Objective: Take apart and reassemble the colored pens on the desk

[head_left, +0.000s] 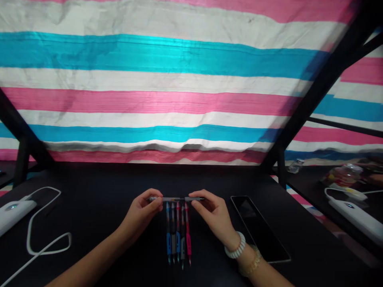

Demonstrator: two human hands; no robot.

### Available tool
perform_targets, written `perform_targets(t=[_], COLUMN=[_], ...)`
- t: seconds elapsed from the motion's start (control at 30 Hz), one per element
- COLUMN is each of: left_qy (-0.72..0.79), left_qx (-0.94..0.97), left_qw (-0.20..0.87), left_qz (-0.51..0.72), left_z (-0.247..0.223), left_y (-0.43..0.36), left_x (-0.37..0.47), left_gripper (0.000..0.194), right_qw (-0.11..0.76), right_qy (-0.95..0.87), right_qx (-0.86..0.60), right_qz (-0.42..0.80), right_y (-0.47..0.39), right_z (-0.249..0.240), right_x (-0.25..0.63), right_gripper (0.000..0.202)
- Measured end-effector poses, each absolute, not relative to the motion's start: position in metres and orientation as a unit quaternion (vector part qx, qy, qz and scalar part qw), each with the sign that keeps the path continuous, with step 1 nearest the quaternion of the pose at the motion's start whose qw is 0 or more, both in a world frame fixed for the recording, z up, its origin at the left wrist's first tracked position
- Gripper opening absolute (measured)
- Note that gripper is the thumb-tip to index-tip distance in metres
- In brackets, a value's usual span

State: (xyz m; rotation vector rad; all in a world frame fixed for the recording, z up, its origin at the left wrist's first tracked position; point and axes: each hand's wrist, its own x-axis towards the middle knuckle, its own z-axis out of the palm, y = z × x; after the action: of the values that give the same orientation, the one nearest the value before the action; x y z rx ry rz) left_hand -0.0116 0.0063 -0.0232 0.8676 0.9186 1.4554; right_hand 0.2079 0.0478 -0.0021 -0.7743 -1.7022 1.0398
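Observation:
Between my two hands a clear-barrelled pen with a grey grip lies level from left to right. My left hand pinches its left end between thumb and fingers. Around the grey part at the right end, the thumb and fingers of my right hand are closed. Just below this pen, several pens with blue, grey and pink grips lie side by side on the black table, their tips toward me. A white coiled band and a pale bracelet circle my right wrist.
A dark tablet lies on the table right of my right hand. At the left are a white device and its looping white cable. Black frame bars flank the striped sheet. Another table at the right holds a jar.

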Motion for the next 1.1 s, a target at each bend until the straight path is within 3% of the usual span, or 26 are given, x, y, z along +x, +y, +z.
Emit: perform_targets(t=[0.2, 0.47, 0.63, 0.83, 1.1], left_qy=[0.419, 0.437, 0.445, 0.457, 0.477], left_qx=[0.375, 0.382, 0.414, 0.445, 0.394], left_qw=[0.557, 0.541, 0.518, 0.483, 0.477], left_qz=[0.611, 0.608, 0.601, 0.599, 0.624], left_z=[-0.021, -0.02, -0.022, -0.022, -0.024], left_y=[0.004, 0.003, 0.001, 0.001, 0.005], left_x=[-0.01, -0.009, -0.009, -0.01, -0.011], left_gripper=[0.022, 0.023, 0.021, 0.02, 0.022], right_qw=[0.457, 0.471, 0.452, 0.423, 0.414], right_qy=[-0.73, -0.686, -0.719, -0.764, -0.777], right_qx=[-0.315, -0.37, -0.388, -0.384, -0.321], right_qz=[0.399, 0.413, 0.356, 0.3, 0.349], right_y=[0.046, 0.048, 0.048, 0.048, 0.044], right_z=[-0.001, -0.011, -0.012, -0.011, -0.009], right_x=[0.209, 0.207, 0.21, 0.21, 0.206], right_gripper=[0.021, 0.008, 0.016, 0.038, 0.02])
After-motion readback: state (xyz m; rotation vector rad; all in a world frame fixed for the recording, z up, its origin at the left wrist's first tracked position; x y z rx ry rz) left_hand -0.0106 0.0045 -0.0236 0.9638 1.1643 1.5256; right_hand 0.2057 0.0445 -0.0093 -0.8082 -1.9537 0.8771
